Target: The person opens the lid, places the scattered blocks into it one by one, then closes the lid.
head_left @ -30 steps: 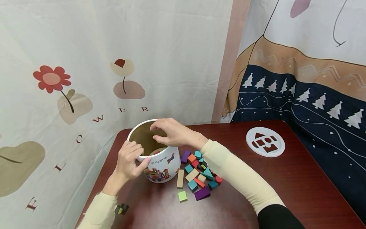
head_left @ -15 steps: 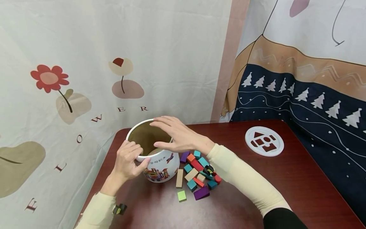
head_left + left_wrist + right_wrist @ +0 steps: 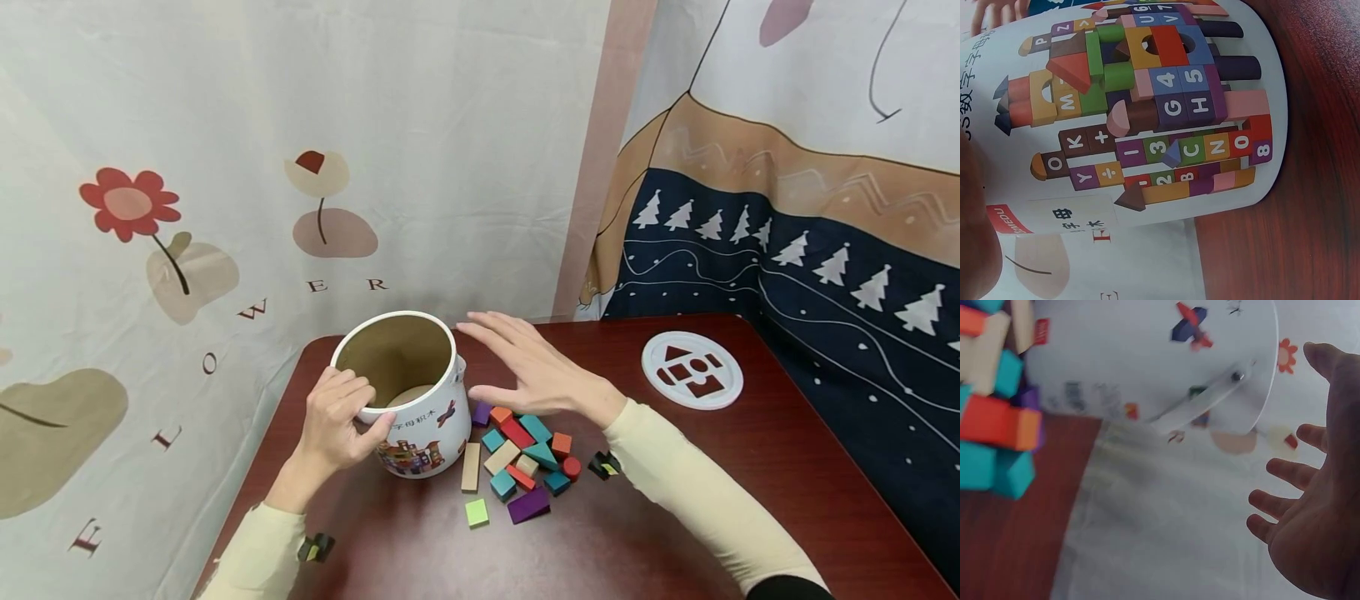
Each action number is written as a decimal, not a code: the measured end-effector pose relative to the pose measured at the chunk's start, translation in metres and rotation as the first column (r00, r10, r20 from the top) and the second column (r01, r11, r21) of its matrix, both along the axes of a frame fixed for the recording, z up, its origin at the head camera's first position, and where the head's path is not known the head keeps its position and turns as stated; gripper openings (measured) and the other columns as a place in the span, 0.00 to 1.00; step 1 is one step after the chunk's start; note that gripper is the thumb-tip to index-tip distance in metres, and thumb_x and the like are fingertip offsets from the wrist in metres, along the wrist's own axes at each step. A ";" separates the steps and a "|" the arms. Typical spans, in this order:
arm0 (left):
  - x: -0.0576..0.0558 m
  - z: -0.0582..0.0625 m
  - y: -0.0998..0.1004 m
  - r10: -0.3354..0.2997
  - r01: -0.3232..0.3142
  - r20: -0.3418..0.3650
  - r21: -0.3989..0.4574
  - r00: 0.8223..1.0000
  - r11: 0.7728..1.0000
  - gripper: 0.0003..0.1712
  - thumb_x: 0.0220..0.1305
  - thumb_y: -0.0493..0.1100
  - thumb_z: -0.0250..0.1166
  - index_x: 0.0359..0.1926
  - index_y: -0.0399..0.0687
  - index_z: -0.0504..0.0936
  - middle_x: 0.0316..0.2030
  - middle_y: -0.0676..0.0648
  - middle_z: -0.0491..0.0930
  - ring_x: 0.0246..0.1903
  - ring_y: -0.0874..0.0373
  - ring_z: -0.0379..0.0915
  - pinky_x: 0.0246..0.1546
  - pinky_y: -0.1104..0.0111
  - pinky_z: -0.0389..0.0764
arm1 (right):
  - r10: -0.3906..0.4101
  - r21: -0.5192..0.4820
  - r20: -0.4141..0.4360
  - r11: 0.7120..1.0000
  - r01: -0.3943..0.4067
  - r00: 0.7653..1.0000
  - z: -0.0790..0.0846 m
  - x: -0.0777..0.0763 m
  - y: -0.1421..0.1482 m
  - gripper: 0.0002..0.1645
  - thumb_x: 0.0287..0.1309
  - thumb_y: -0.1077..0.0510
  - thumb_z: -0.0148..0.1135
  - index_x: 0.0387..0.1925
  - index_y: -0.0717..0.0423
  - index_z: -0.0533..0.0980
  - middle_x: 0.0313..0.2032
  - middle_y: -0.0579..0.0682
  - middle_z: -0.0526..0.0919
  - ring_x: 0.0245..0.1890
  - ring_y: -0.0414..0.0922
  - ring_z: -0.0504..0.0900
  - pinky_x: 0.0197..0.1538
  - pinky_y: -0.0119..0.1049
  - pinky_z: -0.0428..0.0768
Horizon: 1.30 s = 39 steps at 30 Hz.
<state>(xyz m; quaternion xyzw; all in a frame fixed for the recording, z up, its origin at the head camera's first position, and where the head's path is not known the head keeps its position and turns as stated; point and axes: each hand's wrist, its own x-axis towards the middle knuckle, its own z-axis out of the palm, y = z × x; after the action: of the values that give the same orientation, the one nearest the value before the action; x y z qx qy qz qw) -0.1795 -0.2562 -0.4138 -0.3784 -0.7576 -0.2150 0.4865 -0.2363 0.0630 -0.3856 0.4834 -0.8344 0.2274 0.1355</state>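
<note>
A white bucket (image 3: 431, 437) with printed block pictures stands upright on the table. My left hand (image 3: 337, 417) grips its near-left rim, fingers over the edge and thumb on the outside. The right hand (image 3: 536, 367) hovers just right of the bucket, apart from it, with fingers spread and holding nothing. Below that hand lies a loose pile of coloured wooden blocks (image 3: 517, 433). In the left wrist view the bucket's printed wall (image 3: 1166, 106) fills most of the picture. The right wrist view shows its white carrying handle (image 3: 1197, 403) hanging against the side.
A white round lid (image 3: 732, 367) with shaped cutouts lies at the right of the dark red table (image 3: 675, 517). One lime-green block (image 3: 477, 513) sits at the near side of the pile. Printed cloth (image 3: 465, 167) hangs behind the table.
My right hand has come out from over the bucket's mouth and moved right, its fingers opening wider. The left hand has kept its grip on the rim.
</note>
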 end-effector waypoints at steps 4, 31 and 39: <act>-0.001 0.000 0.001 -0.007 0.007 -0.007 0.006 1.000 1.000 0.22 0.53 0.53 0.60 0.12 0.49 0.62 0.13 0.56 0.55 0.16 0.58 0.50 0.24 0.59 0.57 | -0.040 0.013 0.051 0.999 0.040 0.998 -0.018 0.004 0.027 0.52 0.62 0.29 0.58 0.81 0.45 0.57 0.78 0.47 0.55 0.76 0.49 0.51 0.73 0.60 0.55; -0.004 -0.002 0.004 -0.009 0.010 -0.019 0.049 1.000 0.999 0.21 0.50 0.52 0.61 0.12 0.48 0.63 0.14 0.56 0.55 0.16 0.57 0.50 0.24 0.59 0.56 | -0.167 0.125 0.263 0.982 0.138 0.950 -0.111 0.060 0.122 0.42 0.59 0.34 0.67 0.71 0.46 0.72 0.70 0.45 0.70 0.69 0.44 0.64 0.66 0.58 0.69; -0.004 -0.002 0.003 -0.010 0.011 -0.018 0.057 1.000 0.998 0.19 0.45 0.49 0.62 0.12 0.48 0.62 0.14 0.55 0.55 0.16 0.57 0.50 0.24 0.59 0.56 | -0.116 0.130 0.298 0.988 0.080 0.947 -0.124 0.073 0.122 0.33 0.59 0.43 0.71 0.64 0.46 0.78 0.55 0.41 0.75 0.54 0.35 0.71 0.56 0.44 0.80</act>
<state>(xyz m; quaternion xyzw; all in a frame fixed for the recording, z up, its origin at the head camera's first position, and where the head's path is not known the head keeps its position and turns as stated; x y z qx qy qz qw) -0.1834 -0.2533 -0.4161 -0.3703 -0.7447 -0.2358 0.5027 -0.1629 0.1850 -0.5091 0.4073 -0.8802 0.2435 -0.0120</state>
